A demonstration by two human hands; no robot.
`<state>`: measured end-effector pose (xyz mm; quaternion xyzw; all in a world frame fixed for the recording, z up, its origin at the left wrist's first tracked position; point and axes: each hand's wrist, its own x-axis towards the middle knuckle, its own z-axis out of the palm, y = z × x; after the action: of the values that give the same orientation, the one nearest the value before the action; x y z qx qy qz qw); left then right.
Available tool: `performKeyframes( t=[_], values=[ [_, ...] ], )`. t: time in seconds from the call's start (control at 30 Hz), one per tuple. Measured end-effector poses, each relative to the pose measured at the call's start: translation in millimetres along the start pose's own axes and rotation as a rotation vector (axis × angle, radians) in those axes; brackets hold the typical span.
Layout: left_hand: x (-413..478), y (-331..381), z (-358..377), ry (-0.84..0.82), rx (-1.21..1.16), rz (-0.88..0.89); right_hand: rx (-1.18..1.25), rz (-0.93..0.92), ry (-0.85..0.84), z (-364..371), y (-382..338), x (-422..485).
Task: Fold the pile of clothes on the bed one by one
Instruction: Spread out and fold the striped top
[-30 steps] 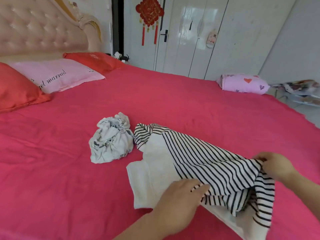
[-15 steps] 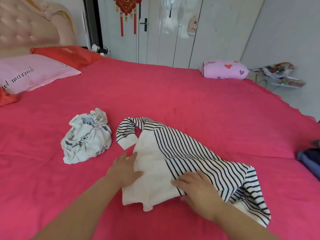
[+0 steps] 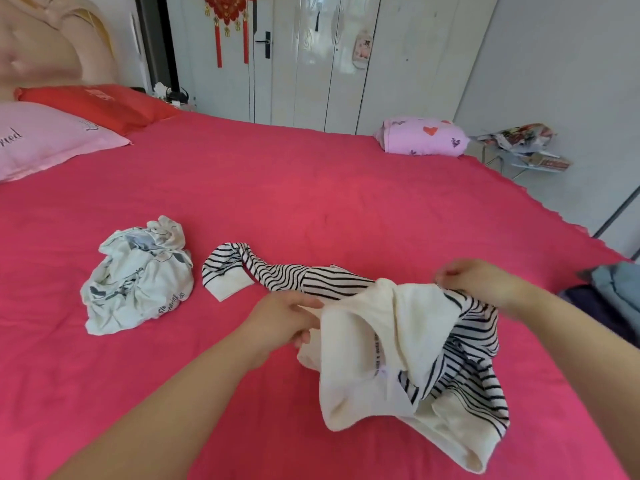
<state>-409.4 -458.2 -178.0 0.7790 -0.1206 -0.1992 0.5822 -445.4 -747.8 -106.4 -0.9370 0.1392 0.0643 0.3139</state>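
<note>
We see a wide bed [image 3: 311, 202] with a smooth pink-red sheet, lightly creased, in a room with glossy white wardrobe doors [image 3: 398, 57] at the far side and a red knot ornament [image 3: 230, 15] with tassels that hangs on them. At the head of the bed there is a padded beige headboard [image 3: 45, 46], a pink pillow [image 3: 45, 140] with script letters and behind it a red pillow [image 3: 93, 102]. On the far right corner lies a lilac bundle [image 3: 422, 136] with heart prints, and at the right edge, near the right arm, a heap of blue and dark cloth [image 3: 613, 292] is partly cut off. The striped top [image 3: 398, 341], soft knit, cream with thin black stripes, is in the near middle of the bed. Its body is lifted and bunched between the two hands, while one long sleeve [image 3: 277, 271] trails on the sheet to the left and ends in a white cuff. The left hand [image 3: 280, 320] has a closed grip with its fingers curled on the cream edge. The right hand [image 3: 474, 282] pinches the upper edge, its grip closed too. Just beside the cuff, not touching it, a crumpled white garment [image 3: 138, 278] with grey print sits in a loose ball.
</note>
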Motion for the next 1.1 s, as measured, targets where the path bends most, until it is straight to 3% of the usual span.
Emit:
performKeyframes(
  t=[0.07,0.13,0.23,0.37,0.53,0.6,0.73,0.87,1.0,1.1],
  values=[
    [10,-6,6,0.057,-0.056,-0.040,0.067,0.187,-0.002,6,18,11],
    [17,-19,15,0.034,0.103,-0.044,0.025,0.282,0.054,22,41,20],
    [21,-45,22,-0.091,0.496,0.107,-0.179,0.210,0.218,47,68,20],
    [21,-66,24,-0.230,0.763,0.317,0.046,0.064,0.412,44,84,2],
    [37,-87,29,-0.139,0.916,0.471,0.021,-0.049,0.122,34,112,-12],
    [44,-86,36,-0.056,0.922,0.509,-0.038,-0.028,0.107,34,112,-11],
    [55,-77,41,-0.010,0.883,0.454,-0.159,-0.044,0.240,28,103,-7],
    [56,-46,33,0.050,0.585,0.260,-0.086,-0.068,0.301,6,88,-7],
    [58,2,9,0.255,0.336,0.280,0.085,-0.075,0.335,-21,69,-11],
    [58,55,-15,0.355,0.298,0.355,0.223,-0.102,0.371,-47,52,-15]
  ],
)
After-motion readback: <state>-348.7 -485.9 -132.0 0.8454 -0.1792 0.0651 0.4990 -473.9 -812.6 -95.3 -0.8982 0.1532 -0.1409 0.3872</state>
